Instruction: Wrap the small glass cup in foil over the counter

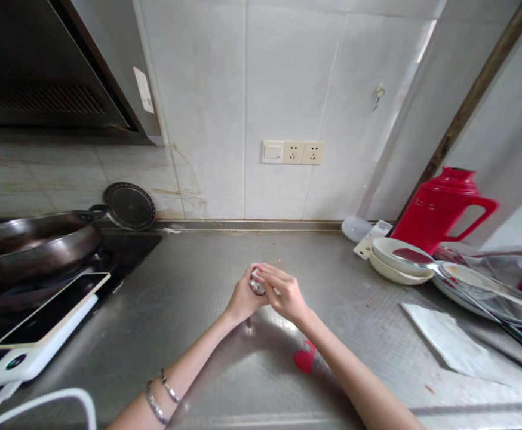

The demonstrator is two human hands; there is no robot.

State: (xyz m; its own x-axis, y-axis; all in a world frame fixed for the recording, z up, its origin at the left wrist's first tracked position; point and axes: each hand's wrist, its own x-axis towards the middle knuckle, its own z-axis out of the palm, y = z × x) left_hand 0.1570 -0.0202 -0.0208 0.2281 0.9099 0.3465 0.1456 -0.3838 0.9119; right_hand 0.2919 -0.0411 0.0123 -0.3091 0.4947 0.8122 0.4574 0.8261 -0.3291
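My left hand [242,297] is wrapped round a small shiny, silvery round object [257,282] above the steel counter. From the other side, my right hand [286,292] closes over the same object, its fingers bent across the top. Most of it is hidden between my palms, so its exact kind does not show. Two bracelets [157,403] circle my left wrist. A red patch [304,357] on the counter shows beside my right forearm, partly covered by it.
At left, a wok [37,242] sits on the black stove, with a phone [55,310] on a white power bank [41,352] in front. To the right are a red thermos [440,209], stacked bowls [398,272], a plate with utensils and a paper napkin [451,340].
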